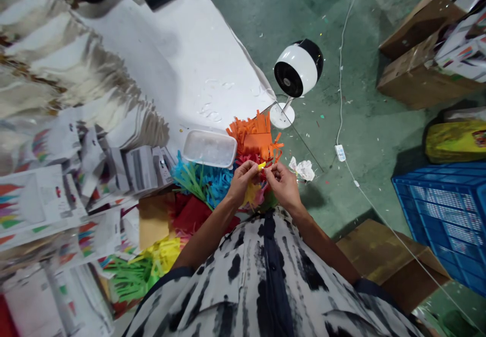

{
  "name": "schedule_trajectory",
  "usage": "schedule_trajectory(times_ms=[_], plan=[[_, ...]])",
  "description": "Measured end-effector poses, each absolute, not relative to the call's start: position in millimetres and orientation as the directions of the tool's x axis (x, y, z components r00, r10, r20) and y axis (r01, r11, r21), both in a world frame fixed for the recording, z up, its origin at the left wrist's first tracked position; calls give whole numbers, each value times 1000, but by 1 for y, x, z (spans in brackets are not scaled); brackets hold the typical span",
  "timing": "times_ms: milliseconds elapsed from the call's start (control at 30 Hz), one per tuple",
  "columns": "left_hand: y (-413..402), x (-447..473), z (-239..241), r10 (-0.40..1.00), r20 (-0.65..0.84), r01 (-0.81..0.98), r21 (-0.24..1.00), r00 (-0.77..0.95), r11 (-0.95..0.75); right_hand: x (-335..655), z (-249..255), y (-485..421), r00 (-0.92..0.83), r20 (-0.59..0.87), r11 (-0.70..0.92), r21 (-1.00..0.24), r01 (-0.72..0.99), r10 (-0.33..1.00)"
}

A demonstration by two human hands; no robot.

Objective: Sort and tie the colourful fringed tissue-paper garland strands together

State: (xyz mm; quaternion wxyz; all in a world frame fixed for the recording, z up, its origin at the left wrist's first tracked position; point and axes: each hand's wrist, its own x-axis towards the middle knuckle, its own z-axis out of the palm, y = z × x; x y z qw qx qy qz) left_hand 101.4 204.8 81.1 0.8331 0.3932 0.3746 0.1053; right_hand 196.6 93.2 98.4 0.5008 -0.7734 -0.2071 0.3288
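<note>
Strip [261, 165], small and bright yellow, pokes out from the pinching fingers [249, 167] of the left hand [240, 180]. The right hand [284, 185] bends its fingers just beside it, their grip unclear. Orange fringe [257, 138] lies just beyond the fingers.

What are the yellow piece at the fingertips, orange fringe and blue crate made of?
Yellow piece: perhaps matte paper, evenly coloured, but too small to be sure.
Orange fringe: probably matte paper, judging by its thin, cut strips.
Blue crate: likely hard, smooth plastic, given its rigid lattice walls.
</note>
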Motion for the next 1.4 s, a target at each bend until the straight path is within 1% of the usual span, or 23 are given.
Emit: schedule_trajectory(times_ms=[233,467,633,967,1400], plan=[[199,104,85,517,-522,77,750,678,657,197,98,94,729,-306,-441,-897,-6,613],[197,107,86,512,-539,54,722,669,690,196,99,95,741,-306,-456,-890,0,598],[193,110,86,525,-526,15,716,669,697,194,99,95,739,-309,-457,-889,-1,599],[189,114,86,570,-483,-40,739,665,673,192,98,93,733,-287,-353,-933,-69,617],[182,113,78,475,-522,-20,658,708,753,194,95,91,734,-246,-243,-963,-113,633]])
